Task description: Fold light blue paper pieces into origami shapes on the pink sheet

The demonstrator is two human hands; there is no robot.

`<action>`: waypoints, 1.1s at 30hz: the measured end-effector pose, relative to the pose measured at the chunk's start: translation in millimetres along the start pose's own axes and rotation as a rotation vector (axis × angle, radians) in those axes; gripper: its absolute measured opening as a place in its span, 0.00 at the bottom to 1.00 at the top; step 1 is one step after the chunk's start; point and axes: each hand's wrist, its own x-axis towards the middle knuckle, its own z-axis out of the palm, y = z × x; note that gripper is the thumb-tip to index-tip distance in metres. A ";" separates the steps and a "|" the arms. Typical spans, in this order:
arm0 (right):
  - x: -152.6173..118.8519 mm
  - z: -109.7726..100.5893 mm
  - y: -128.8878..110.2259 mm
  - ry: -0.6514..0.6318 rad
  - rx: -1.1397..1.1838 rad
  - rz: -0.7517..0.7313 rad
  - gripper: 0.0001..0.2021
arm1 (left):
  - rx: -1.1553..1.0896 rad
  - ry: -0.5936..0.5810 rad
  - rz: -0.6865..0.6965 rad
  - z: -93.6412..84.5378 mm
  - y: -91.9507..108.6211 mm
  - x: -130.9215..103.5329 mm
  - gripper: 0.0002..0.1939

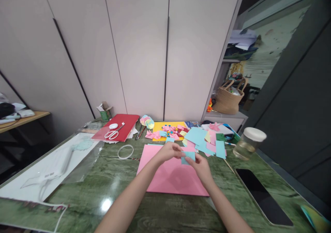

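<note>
Between my two hands is a small light-blue paper square [189, 156], held above a pink sheet [168, 178] that lies on the green table. My left hand [170, 152] pinches the paper's left edge. On its right side, the fingers of my right hand [201, 165] are closed on the same paper. Just beyond the hands, folded pink and blue paper pieces [155, 134] and small colourful bits rest on and beside a yellow sheet [157, 127]. Loose blue, pink and yellow papers [198, 136] spread to the right of it.
White-handled scissors [111, 134] lie on a red folder [124, 122] at the back left. A white ring [125, 151] is nearer. To the right stand a lidded jar [248, 145] and a black phone [262, 195]. Plastic packaging [85, 164] covers the left side. Cabinet doors [139, 53] rise behind.
</note>
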 end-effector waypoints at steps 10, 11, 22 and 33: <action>-2.7 -0.2 -5.4 -0.045 0.069 0.008 0.12 | -0.095 -0.023 -0.097 -2.6 -3.4 4.0 0.10; -2.7 -0.1 -5.3 -0.055 0.071 0.009 0.13 | -0.099 -0.034 -0.111 -3.1 -4.6 4.8 0.10; -0.7 -0.3 -3.3 -0.182 0.033 0.042 0.10 | 0.022 -0.237 -0.126 -11.9 -9.1 2.6 0.07; 0.8 0.6 -5.8 -0.307 0.005 0.087 0.09 | 0.244 -0.310 0.033 -10.5 -4.7 -2.5 0.07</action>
